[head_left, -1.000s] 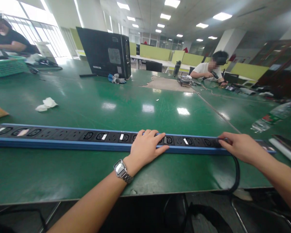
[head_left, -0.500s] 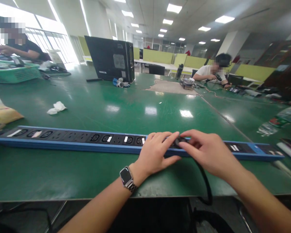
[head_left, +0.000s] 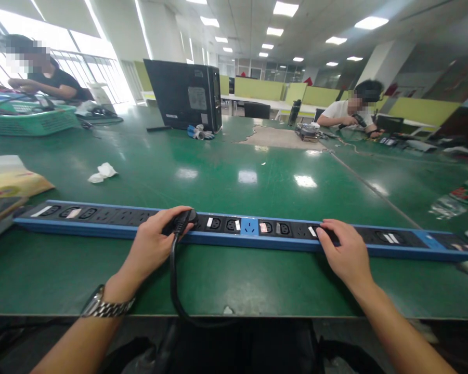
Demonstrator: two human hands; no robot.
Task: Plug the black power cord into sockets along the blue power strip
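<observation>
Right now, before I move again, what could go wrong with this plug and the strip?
The black cord dips over the table's front edge, so a snag might tug the plug in your left hand. Socket shapes along the power strip differ, so a mismatch could jam. Uneven pressure might shift the strip, despite your right hand on it.

Workplace: open-plan office, partly an electrical workbench. Overhead: rows of ceiling lights (head_left: 286,9). Rear: yellow-green partitions (head_left: 259,88), white desks (head_left: 253,98), dark chair (head_left: 257,110). Left: bright windows (head_left: 89,44), railing (head_left: 97,62). Foreground: one broad green table (head_left: 218,182), surface damaged, bearing power strip (head_left: 226,238), computer tower (head_left: 179,96), basket (head_left: 42,122) with cables, gloves (head_left: 200,133). Also: two people, one in black (head_left: 58,85), one in white (head_left: 339,112).
</observation>
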